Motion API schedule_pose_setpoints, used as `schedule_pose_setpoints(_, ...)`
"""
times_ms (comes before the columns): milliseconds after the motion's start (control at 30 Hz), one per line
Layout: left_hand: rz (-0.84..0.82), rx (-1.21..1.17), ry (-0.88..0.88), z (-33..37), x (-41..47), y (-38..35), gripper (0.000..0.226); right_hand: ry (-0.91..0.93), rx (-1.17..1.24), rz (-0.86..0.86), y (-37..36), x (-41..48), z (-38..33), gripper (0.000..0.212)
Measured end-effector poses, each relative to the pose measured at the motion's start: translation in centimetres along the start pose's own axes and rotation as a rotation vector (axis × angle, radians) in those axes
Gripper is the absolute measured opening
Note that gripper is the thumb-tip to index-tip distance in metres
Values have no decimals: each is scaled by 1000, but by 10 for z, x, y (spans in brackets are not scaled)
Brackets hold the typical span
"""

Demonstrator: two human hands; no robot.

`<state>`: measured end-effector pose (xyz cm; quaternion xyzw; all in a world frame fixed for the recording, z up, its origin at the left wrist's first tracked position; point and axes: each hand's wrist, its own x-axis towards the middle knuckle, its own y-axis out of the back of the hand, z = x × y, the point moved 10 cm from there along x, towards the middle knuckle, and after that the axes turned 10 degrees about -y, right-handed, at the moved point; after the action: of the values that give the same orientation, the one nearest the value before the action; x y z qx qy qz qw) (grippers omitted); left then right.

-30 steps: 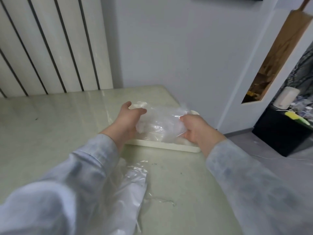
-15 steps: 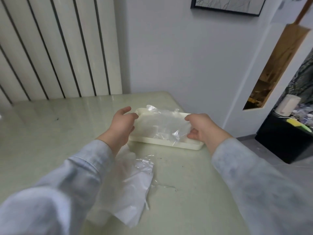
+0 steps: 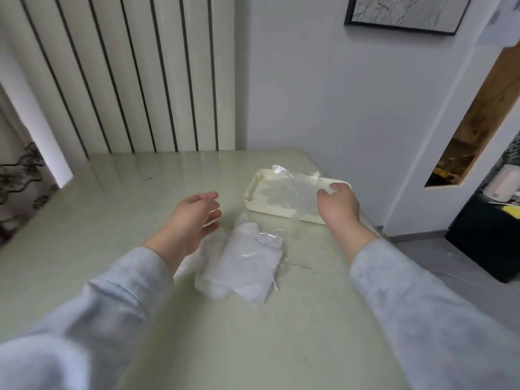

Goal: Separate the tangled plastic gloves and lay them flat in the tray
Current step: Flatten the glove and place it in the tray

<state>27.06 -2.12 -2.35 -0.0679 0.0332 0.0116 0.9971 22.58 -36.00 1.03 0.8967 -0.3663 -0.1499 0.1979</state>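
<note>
A cream tray [image 3: 254, 184] sits near the table's far right corner. A clear plastic glove [image 3: 289, 190] lies spread flat inside it, its near edge drooping over the tray's front rim. My right hand [image 3: 337, 205] rests on the glove's right side, fingertips curled down on the plastic at the tray's right end. My left hand [image 3: 197, 213] hovers open to the left of the tray, fingers apart, holding nothing. Just below that hand a crumpled pile of more clear gloves [image 3: 242, 263] lies on the table.
The pale green table [image 3: 112, 220] ends at a wall behind and drops off on the right just past the tray. A black cabinet [image 3: 484, 235] with a white jar stands on the floor to the right.
The glove held up between both hands has come down flat into the tray. My left hand has let go and pulled back to the left; my right hand stays on the glove.
</note>
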Motion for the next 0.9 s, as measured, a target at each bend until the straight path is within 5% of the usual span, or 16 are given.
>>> schedule_pose_setpoints(133,-26,-24,22,-3,-14,5,18,-58,190,26,12,8,8,20)
schedule_pose_setpoints(367,-275,-5,30,9,-20,-72,20,43,609,-425,-17,-12,-40,13)
schedule_pose_setpoints(533,-457,-182,230,0,-21,-145,48,78,844,-688,-26,-27,-76,14)
schedule_pose_setpoints(633,-518,-331,285,5,-16,-174,44,69,975,-773,-25,-23,-84,14)
schedule_pose_setpoints(800,-463,-366,198,7,21,-197,6,64,996,-742,-19,8,-79,15)
schedule_pose_setpoints(900,-332,-293,81,10,51,-187,10,64,843,-579,-10,36,-61,13)
